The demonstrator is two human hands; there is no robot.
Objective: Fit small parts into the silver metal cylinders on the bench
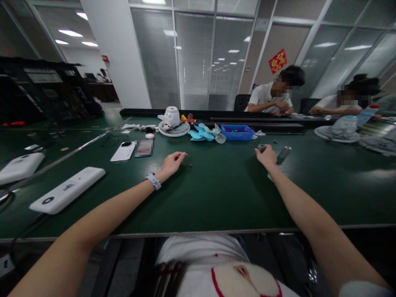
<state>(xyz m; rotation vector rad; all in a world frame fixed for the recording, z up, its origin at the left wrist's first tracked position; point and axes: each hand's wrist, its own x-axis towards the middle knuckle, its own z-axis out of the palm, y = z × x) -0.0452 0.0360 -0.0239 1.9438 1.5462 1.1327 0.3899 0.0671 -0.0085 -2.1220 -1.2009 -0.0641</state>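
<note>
My left hand (173, 161), with a watch (153, 180) on its wrist, is over the green table with thumb and fingers pressed together; what they hold, if anything, is too small to name. A tiny dark part (190, 166) lies just right of it. Further right, my right hand (267, 156) has its fingers closed round a small dark cylindrical part (261, 147). Beside that hand a grey metallic cylinder (285, 152) stands on the table, with a small screw-like piece (275, 142) behind.
At the back are a white fan body (172, 119), light-blue fan blades (202, 133) and a blue basket (237, 132). A phone (123, 151) and a long white device (68, 189) lie left. Two people sit across, beyond dark rails, near more fan parts (343, 128).
</note>
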